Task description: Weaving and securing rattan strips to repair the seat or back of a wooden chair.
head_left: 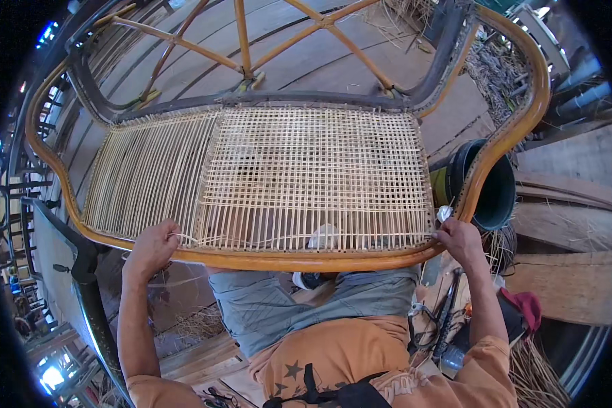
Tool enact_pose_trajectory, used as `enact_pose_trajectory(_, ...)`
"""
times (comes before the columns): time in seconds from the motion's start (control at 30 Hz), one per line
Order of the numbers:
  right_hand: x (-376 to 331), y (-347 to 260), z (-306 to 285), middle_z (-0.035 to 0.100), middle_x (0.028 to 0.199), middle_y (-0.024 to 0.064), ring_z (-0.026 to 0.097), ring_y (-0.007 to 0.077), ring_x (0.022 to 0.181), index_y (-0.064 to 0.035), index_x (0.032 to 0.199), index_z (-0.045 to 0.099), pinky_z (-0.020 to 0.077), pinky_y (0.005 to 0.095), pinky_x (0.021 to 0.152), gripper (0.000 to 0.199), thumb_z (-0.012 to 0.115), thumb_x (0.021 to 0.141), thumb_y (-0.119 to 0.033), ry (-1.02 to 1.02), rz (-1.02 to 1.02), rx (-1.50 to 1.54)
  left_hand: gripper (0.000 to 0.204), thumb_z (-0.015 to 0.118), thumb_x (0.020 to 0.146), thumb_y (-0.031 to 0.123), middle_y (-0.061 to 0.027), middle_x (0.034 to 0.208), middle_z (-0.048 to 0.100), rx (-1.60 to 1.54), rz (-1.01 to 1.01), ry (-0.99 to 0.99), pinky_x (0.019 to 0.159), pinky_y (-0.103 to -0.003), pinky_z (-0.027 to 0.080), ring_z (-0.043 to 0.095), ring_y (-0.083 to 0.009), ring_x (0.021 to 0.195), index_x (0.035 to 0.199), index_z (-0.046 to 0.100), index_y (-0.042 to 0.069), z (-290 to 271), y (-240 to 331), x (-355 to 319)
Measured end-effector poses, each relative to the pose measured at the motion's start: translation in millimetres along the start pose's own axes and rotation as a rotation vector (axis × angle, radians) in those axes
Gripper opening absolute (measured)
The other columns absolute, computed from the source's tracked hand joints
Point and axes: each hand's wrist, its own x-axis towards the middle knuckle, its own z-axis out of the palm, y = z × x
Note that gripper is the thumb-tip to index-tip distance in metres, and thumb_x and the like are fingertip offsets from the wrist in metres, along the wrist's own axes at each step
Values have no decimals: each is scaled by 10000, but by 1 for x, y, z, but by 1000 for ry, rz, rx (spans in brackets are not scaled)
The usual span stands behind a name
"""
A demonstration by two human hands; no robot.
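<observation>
A rattan bench frame with a glossy orange-brown rim lies across my lap. Woven cane webbing fills its middle and right. Its left section has only parallel strands. At the near left of the woven panel, my left hand pinches a pale cane strip, which runs into the near edge of the weave. My right hand rests at the near right corner, with thumb and finger closed by the panel's edge. What lies between them is too small to make out.
A dark bucket stands beyond the right rim, beside wooden boards. Bent poles of the frame cross at the far side. Loose fibre lies at the far right. A dark-edged piece of furniture stands left.
</observation>
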Motion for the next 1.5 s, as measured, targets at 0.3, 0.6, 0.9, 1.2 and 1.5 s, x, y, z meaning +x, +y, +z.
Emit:
enact_pose_trajectory(0.3,6,5,0,639,762,171,627,365,742,-73,892,596,489,444,660,224,618,822,-285,32,-25,20,303,664,785,273,-91,614,544,-111,-145,-21,576,-347,435,528,-195,588,769,570,-14,8,-14,13)
enact_pose_trajectory(0.6,11,4,-22,602,698,126,621,204,549,-37,974,591,498,335,531,178,519,818,-83,-233,31,346,248,644,791,208,-95,658,539,-178,-133,113,586,-334,432,529,-187,602,795,510,0,25,-30,10)
enact_pose_trajectory(0.9,9,1,-29,616,710,140,641,276,649,3,849,588,494,379,585,153,597,804,-143,-229,3,306,206,604,815,175,-93,688,567,-238,-109,38,625,-319,449,551,-172,645,877,548,-14,18,-28,13)
enact_pose_trajectory(1.2,-38,45,-22,608,837,186,600,344,782,-24,1007,570,462,427,694,262,633,823,-200,247,55,231,229,658,782,150,-160,990,612,-60,217,478,861,-409,444,570,-337,956,955,603,10,46,38,-37)
enact_pose_trajectory(1.5,-44,50,-13,597,1037,167,563,321,979,18,1089,560,436,384,845,238,561,896,-122,871,23,179,170,596,873,119,-127,1006,620,-559,265,340,839,-325,475,604,-244,953,1001,613,8,148,137,-97)
